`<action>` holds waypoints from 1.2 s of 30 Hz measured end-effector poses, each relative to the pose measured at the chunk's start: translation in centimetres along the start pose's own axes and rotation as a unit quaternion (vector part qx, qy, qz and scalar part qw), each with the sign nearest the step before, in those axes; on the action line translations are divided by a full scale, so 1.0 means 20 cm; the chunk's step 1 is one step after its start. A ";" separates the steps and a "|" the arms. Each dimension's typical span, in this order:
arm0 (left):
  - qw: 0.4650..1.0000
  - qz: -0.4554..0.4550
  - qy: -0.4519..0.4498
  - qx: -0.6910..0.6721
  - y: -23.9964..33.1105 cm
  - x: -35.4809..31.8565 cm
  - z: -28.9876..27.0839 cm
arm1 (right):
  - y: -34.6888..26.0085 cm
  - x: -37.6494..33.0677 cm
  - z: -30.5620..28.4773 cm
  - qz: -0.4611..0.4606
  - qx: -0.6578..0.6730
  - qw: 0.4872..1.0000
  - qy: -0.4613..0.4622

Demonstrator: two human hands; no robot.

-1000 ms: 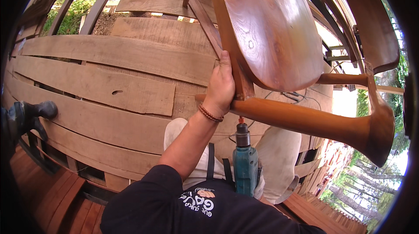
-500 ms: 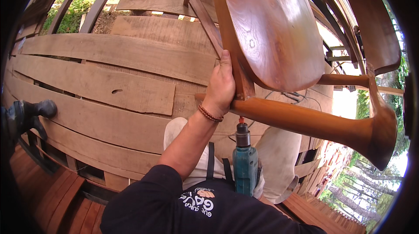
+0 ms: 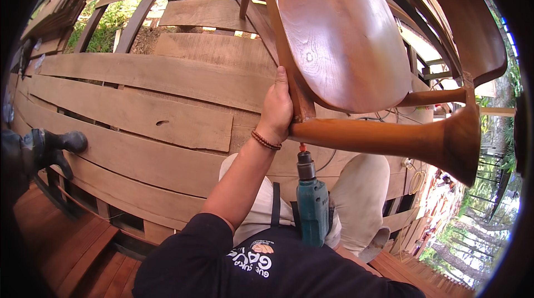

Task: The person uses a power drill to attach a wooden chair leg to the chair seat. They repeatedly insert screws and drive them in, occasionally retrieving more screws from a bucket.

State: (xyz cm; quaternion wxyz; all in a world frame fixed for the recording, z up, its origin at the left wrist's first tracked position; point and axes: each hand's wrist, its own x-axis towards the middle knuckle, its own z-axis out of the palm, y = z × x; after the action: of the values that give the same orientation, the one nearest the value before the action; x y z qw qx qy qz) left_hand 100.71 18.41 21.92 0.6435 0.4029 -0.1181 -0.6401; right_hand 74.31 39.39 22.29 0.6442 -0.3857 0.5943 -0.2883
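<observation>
The wooden chair (image 3: 345,47) is in front of the person's knees (image 3: 364,192), and from where I stand its thick rounded bar (image 3: 372,138) gives the bearings. The green drill (image 3: 313,209) sits on the person's side of that bar, below its left end, its long axis crossing the bar's almost squarely. The orange tip (image 3: 302,146) points at the bar's near edge; whether they touch I can't tell. The left grip (image 3: 276,106) is just at the bar's left end, the nearer one to that tip, wrapped round the post (image 3: 300,100) that meets the bar there, thumb along the wood, most fingers hidden. The right grip is out of sight, so I can't tell how it's set. Boards (image 3: 139,114) spread left of the bar.
</observation>
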 end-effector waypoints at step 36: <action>0.999 -0.010 -0.047 0.022 -0.11 0.11 -0.03 | 0.06 -0.22 -0.09 -0.407 -0.221 0.885 0.040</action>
State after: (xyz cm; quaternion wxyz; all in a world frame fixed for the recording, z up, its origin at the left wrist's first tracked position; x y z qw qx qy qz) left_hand 99.89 16.96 19.36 0.6217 0.3875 -0.1583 -0.6620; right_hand 71.94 43.41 23.74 0.3438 -0.7144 0.4584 -0.4017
